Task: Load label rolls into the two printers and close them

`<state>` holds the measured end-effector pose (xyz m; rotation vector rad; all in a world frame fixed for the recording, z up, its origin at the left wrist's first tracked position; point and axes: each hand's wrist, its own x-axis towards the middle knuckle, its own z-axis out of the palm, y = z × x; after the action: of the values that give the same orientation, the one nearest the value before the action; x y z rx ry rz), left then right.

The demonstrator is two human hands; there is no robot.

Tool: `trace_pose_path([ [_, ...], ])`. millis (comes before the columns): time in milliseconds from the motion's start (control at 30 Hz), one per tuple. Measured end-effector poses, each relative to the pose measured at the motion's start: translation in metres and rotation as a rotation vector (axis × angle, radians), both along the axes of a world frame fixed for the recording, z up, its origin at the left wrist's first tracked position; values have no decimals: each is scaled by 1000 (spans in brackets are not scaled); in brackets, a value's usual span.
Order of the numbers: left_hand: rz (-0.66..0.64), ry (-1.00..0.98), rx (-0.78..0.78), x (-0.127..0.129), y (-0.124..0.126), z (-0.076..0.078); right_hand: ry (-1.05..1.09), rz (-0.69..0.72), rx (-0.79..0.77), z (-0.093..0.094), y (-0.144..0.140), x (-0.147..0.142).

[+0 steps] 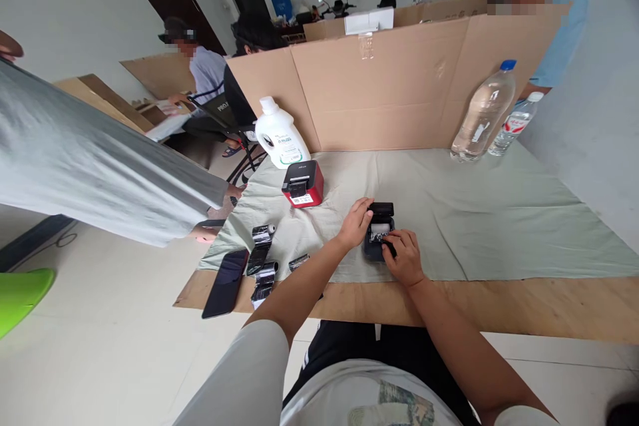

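Note:
A small black label printer (pixel 375 253) stands on the cloth in front of me, its lid (pixel 381 209) raised. Inside its bay lies a white paper roll (pixel 380 229) with dark print at its lower edge. My left hand (pixel 355 223) grips the left side of the printer by the lid hinge, fingers bent. At the front right of the bay, my right hand (pixel 403 257) is closed, its fingertips bent over the edge by the roll; what they pinch is hidden. A second printer, red and black (pixel 303 184), sits further back to the left.
Several dark shiny film rolls (pixel 262 246) and a phone (pixel 224 283) lie at the table's left front. A white jug (pixel 282 136) stands behind. Two water bottles (pixel 483 113) are at the back right, before a cardboard screen (pixel 379 93). Other people are around the table.

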<state>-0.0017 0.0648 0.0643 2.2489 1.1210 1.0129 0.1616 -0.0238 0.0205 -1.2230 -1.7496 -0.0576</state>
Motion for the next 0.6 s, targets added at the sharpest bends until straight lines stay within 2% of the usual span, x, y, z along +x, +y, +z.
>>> trace_pose_path([
  [100, -39, -1, 42, -6, -22, -8, -15, -2, 12, 1, -1, 0],
  [267, -73, 112, 82, -12, -49, -21, -27, -29, -13, -2, -2, -1],
  [400, -57, 216, 90, -13, -56, -27, -23, -36, -29, -4, -1, 0],
  [600, -49, 262, 80, -13, -59, -26, -27, -10, -96, -3, 0, 1],
])
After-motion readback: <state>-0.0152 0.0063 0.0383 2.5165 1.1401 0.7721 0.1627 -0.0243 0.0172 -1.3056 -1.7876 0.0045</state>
